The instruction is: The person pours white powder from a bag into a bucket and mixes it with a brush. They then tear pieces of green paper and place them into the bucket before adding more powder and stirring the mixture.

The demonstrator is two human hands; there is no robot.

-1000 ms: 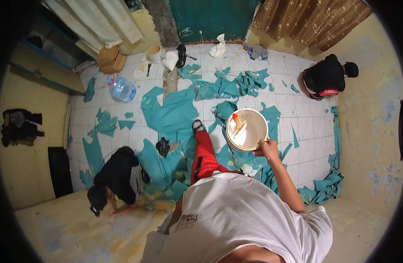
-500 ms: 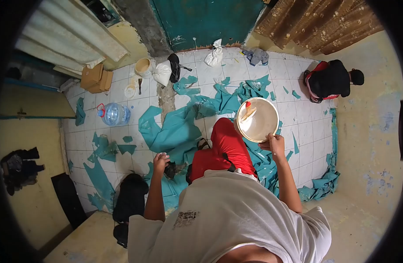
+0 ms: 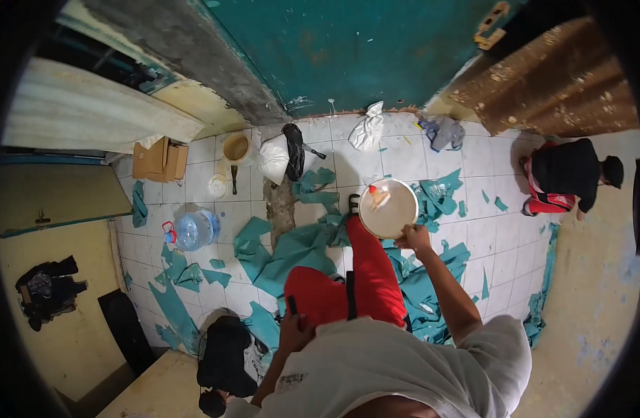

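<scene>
My right hand [image 3: 414, 240] grips the rim of a round whitish bucket [image 3: 402, 212], held out in front of my legs over the floor. Inside the bucket lies a small tan and white object [image 3: 380, 199] with a red end, its kind too small to make out. My left hand [image 3: 294, 333] is down at my left thigh, against the red trousers [image 3: 373, 279], its fingers mostly hidden. Torn teal sheeting [image 3: 295, 254] lies on the tiles beneath and around my legs.
One person [image 3: 567, 177] crouches by the right wall, another [image 3: 226, 355] is low at the left. A water jug [image 3: 194, 231], cardboard box [image 3: 151, 160], tub [image 3: 236, 148], white sack [image 3: 273, 160] and tied white bag [image 3: 368, 129] stand on the floor before the teal door [image 3: 355, 56].
My left hand has dropped from out at the side to my thigh. My right leg has come forward, the view has shifted toward the door, and the bucket is still in my right hand.
</scene>
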